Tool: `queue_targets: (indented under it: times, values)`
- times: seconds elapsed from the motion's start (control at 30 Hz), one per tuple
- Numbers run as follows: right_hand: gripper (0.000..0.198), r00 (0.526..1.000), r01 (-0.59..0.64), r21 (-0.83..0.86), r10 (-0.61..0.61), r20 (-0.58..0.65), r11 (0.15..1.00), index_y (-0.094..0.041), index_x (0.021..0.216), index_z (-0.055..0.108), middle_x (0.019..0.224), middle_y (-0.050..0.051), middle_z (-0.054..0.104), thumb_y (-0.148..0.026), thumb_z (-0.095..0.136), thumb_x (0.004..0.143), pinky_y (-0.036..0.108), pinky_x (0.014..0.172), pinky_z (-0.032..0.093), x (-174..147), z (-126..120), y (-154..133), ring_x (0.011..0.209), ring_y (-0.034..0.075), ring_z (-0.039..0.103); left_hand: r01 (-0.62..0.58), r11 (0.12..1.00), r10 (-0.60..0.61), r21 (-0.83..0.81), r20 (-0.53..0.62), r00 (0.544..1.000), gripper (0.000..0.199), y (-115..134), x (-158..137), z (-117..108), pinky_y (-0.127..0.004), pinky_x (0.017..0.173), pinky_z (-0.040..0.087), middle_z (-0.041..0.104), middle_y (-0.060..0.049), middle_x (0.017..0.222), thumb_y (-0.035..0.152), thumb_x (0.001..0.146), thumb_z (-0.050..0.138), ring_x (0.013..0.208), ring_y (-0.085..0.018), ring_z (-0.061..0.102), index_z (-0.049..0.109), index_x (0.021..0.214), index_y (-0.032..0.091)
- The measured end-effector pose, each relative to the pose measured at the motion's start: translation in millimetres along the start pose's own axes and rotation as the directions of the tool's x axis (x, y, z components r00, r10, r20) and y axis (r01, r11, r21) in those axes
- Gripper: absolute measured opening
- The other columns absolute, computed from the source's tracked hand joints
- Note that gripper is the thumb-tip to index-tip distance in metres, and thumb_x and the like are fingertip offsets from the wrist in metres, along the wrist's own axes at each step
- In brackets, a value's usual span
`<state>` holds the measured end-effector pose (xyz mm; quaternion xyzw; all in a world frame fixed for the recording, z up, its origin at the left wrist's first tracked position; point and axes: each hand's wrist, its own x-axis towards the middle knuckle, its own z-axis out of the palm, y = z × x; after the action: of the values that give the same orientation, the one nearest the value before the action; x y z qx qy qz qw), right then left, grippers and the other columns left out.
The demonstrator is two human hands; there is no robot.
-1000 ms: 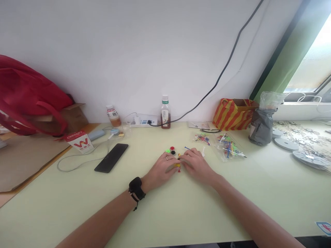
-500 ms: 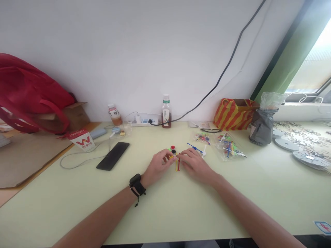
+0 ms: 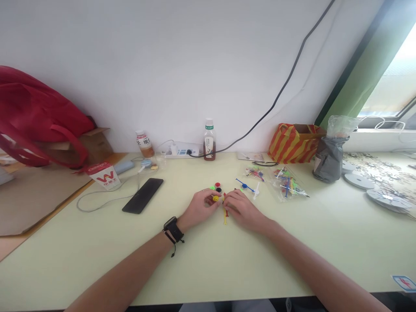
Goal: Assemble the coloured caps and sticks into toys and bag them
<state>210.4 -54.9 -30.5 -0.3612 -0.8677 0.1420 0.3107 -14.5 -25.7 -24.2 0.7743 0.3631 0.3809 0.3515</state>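
The yellow disc (image 3: 216,198) and the yellow stick (image 3: 225,218) before you look like smooth, bright plastic, above a smooth table (image 3: 195,268) with a soft sheen. From the disc, your phone (image 3: 143,196) at nine o'clock has a glassy face, and the red bag (image 3: 39,106) at ten looks like matt cloth beside a dull cardboard box (image 3: 99,146). Near twelve stands a glossy clear plastic bottle (image 3: 209,145); crinkled, shiny plastic packets (image 3: 287,186) lie between two and three.

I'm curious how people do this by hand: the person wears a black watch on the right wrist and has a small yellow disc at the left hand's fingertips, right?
Not quite: the black watch is on the left wrist, as the head view shows. The small yellow disc is indeed at the fingertips of the left hand.
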Motion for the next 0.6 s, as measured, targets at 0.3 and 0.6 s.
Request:
queue_targets:
  times: [0.3, 0.6]
  values:
    - [0.014, 0.999, -0.024, 0.013, 0.024, 0.024, 1.0, -0.024, 0.094, 0.064, 0.109, 0.006, 0.069, -0.014, 0.054, 0.098, 0.042, 0.1, 0.048, 2, -7, -14, 0.114, 0.023, 0.057, 0.015, 0.998, -0.017, 0.058, 0.034, 0.999, 0.021, 7, 0, -1, -0.031, 0.075, 0.058, 0.076, -0.006, 0.1, 0.029, 0.091, 0.066, 0.081, -0.018, 0.068, 0.075, 0.108, 0.02]
    - [0.02, 0.948, -0.23, 0.549, 0.313, -0.062, 0.804, -0.024, 0.099, 0.061, 0.118, 0.009, 0.071, -0.043, 0.054, 0.101, 0.04, 0.099, 0.051, 10, -23, -12, 0.113, 0.023, 0.065, 0.052, 0.999, -0.052, 0.016, 0.021, 0.998, 0.033, 2, 0, -1, -0.032, 0.077, 0.058, 0.075, -0.006, 0.095, 0.036, 0.093, 0.066, 0.081, -0.019, 0.067, 0.074, 0.12, 0.019]
